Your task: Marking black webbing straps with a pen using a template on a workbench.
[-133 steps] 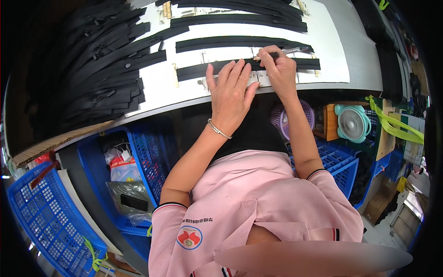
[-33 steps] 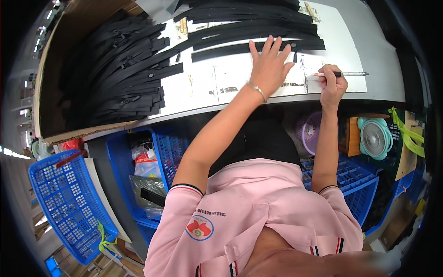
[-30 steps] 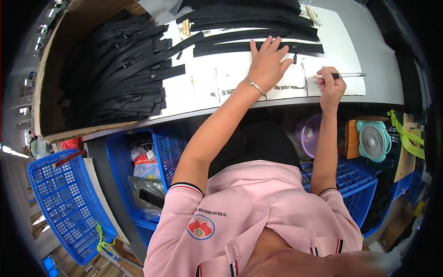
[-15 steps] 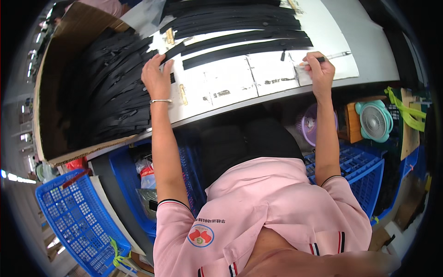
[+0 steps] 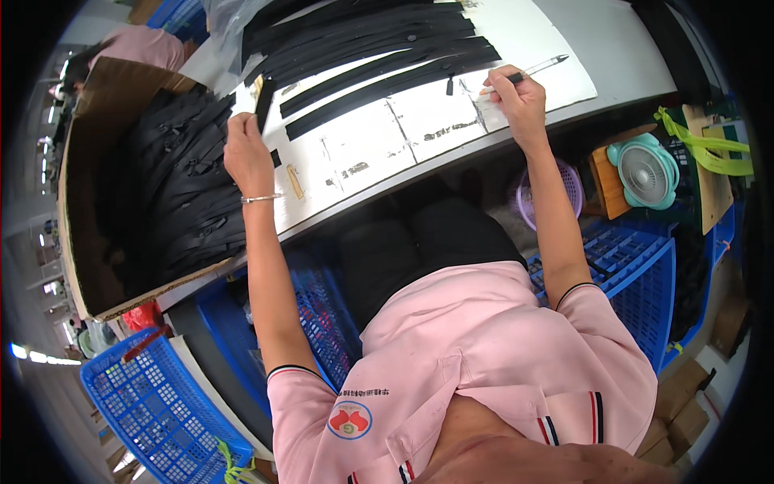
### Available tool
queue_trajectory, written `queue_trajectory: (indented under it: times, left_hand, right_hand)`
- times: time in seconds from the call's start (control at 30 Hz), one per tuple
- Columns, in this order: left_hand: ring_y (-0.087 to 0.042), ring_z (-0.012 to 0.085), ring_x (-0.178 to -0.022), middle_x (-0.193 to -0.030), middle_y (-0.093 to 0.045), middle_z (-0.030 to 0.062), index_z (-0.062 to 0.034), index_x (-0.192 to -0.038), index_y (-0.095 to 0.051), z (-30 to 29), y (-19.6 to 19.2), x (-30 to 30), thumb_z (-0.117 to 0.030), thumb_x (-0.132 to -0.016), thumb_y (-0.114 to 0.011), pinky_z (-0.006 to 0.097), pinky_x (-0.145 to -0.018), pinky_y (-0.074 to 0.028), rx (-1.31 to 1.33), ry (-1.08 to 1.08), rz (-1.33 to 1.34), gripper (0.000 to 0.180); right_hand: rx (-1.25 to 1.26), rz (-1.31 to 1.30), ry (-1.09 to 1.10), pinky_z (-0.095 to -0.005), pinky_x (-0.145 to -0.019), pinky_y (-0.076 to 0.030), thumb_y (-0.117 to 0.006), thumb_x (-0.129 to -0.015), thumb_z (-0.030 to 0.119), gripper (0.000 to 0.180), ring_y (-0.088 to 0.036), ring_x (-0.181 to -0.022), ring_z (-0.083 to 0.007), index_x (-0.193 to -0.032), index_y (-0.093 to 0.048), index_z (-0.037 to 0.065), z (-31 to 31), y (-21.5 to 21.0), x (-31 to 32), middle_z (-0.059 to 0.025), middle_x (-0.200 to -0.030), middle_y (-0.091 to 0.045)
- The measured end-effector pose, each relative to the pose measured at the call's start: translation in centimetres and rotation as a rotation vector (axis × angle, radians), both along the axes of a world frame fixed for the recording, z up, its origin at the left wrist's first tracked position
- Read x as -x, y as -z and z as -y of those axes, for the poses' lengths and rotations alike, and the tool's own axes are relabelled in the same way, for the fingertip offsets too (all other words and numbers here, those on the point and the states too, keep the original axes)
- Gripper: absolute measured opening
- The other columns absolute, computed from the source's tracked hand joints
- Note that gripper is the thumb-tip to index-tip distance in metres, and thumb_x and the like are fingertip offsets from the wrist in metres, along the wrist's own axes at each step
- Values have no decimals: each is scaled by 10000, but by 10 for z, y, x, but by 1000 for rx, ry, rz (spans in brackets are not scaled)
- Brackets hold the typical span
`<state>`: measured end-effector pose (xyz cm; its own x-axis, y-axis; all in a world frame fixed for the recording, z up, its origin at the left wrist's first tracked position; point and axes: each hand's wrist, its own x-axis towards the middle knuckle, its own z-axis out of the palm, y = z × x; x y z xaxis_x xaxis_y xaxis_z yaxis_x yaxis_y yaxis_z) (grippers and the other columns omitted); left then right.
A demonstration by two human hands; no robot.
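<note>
My left hand [image 5: 250, 155] is closed, thumb and fingers pinched on one end of a black fabric strip [image 5: 264, 105] beside the cardboard box [image 5: 145, 73]. Inside that box lies a heap of similar black strips [image 5: 177, 177]. My right hand [image 5: 520, 103] grips a slim pen [image 5: 552, 63] with a dark section and a pale end, above the white board [image 5: 556, 36]. Several black strips [image 5: 387, 85] lie side by side across the board, left of the right hand. Dark lines and smudges mark the board's near part. A small black tab [image 5: 450, 85] hangs below the nearest strip.
Tan tape pieces [image 5: 295, 182] are on the board. Clear plastic [image 5: 230, 32] lies at the back left. Blue crates [image 5: 169, 403] stand below the table on both sides. A teal fan [image 5: 645, 173] and a purple basket [image 5: 528, 202] are at the right. Another person [image 5: 145, 48] is beyond the box.
The view has shifted. My left hand has drawn in towards the box, fingers more closed, and its strip now points more steeply away. My right hand still holds the pen.
</note>
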<state>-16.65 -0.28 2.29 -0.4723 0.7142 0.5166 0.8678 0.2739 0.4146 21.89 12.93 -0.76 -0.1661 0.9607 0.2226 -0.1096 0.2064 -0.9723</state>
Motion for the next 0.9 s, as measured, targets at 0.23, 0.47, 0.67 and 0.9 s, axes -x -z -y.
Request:
queue_trajectory:
  times: [0.23, 0.47, 0.67, 0.9]
  left_hand:
    - [-688, 346, -804, -881, -723, 141, -77, -978, -723, -14, -3, -116, -201, -951, -678, 418, -721, -532, 193, 444, 200, 134]
    - [-697, 261, -768, -882, -724, 95, -55, -959, -767, -39, 15, -170, -176, -892, -752, 330, -708, -535, 76, 593, 187, 139]
    - [-675, 271, -920, -1015, -712, 94, -53, -1043, -752, -33, 19, -176, -151, -862, -775, 343, -779, -521, -82, 565, 55, 207]
    - [-612, 282, -1063, -1154, -683, 93, -50, -1106, -717, 7, 27, -144, -66, -825, -767, 415, -938, -450, -72, 369, -27, 286]
  right_hand:
    - [-26, 5, 62, -188, -572, -406, -675, -998, 161, 157, -508, -615, -17, -978, -754, 27, 1, -2, 5, 32, -682, -615]
    - [-697, 522, 244, -324, -730, -512, -753, -892, 115, 266, -707, -850, -238, -1157, -728, 115, 38, 4, 15, -71, -887, -731]
    - [-837, 749, 256, -376, -929, -463, -788, -817, 67, 353, -659, -1066, -239, -1163, -725, 99, 59, 13, 3, -57, -1083, -724]
    - [-891, 851, 390, -398, -1007, -426, -766, -851, 84, 344, -639, -1066, -192, -1188, -755, 150, 38, 19, -38, -4, -1071, -723]
